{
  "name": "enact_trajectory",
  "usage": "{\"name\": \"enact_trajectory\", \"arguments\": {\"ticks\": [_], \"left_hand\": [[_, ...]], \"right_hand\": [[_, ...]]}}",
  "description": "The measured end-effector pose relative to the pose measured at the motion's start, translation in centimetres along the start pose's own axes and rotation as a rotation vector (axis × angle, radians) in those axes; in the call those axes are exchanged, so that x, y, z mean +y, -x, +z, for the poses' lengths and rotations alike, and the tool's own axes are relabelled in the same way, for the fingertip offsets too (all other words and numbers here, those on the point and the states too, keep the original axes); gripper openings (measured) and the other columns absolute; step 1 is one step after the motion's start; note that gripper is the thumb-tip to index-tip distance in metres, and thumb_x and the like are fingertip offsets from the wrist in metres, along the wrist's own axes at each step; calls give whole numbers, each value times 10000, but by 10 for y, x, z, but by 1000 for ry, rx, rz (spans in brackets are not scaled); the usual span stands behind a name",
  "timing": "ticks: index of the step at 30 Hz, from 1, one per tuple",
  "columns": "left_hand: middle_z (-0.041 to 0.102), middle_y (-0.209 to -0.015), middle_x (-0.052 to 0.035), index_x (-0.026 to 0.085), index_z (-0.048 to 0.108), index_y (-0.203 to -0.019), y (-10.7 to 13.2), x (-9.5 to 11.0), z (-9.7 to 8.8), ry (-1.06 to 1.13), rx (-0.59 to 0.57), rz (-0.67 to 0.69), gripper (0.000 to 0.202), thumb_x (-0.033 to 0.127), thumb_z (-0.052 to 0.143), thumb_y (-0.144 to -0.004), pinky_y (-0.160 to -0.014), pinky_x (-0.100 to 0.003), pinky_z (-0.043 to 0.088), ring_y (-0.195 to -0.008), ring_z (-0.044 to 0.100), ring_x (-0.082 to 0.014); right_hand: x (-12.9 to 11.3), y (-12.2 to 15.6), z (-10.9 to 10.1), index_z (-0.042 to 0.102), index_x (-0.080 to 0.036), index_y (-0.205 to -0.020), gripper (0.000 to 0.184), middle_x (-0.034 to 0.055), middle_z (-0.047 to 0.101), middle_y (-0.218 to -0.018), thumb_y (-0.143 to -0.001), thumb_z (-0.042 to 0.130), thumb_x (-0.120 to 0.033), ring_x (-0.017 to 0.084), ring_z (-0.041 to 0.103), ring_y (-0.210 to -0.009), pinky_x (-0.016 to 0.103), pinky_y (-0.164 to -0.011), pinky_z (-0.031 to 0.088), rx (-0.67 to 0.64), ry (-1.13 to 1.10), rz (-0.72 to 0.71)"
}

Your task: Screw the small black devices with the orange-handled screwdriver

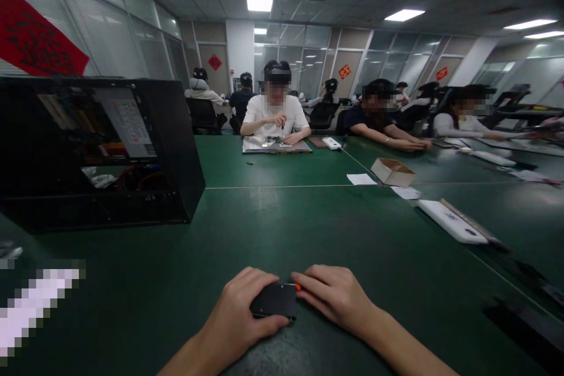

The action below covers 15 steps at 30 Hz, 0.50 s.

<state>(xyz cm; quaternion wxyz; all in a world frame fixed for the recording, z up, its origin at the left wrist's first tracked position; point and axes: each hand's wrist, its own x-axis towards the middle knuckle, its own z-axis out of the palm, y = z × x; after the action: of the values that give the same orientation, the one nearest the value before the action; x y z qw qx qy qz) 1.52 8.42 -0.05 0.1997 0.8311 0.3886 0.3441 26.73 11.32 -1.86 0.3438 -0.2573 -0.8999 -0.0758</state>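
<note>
Low in the middle of the head view, my left hand [242,305] grips a small flat black box [275,301], thumb along its near edge and fingers over the far side. My right hand [332,294] is closed at the right end of this box. A bit of orange [298,287] shows at its fingertips, against the box's edge. The rest of that orange thing is hidden by the fingers, so its kind is unclear. Both hands are just above or on the green table [264,223]; I cannot tell which.
An open black computer case [171,147] stands at the left. To the right are a cardboard box [393,171], white papers [361,179] and a long white device [452,221]. A person [275,111] works across the table over a flat panel [277,145]; others sit at the right.
</note>
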Motion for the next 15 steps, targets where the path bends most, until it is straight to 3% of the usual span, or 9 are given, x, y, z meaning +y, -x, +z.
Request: {"name": "enact_trajectory", "arguments": {"ticks": [9,15], "left_hand": [[748,-998,-93,190,688,-1149,0,-4,3,23,12,23,450,458,808,-808,-761,-362,552,-876,692,-261],[751,-1007,-98,184,671,-1156,0,-3,2,43,55,45,453,437,813,-809,-782,-352,559,-884,701,-249]], "right_hand": [[-1,-1,-3,645,-149,-1194,235,78,717,-900,-985,565,-222,154,642,-723,272,-613,504,1,-46,22],[-2,-1,-5,659,-150,-1183,249,95,715,-921,-940,608,-169,164,607,-738,301,-644,496,61,-31,35]]}}
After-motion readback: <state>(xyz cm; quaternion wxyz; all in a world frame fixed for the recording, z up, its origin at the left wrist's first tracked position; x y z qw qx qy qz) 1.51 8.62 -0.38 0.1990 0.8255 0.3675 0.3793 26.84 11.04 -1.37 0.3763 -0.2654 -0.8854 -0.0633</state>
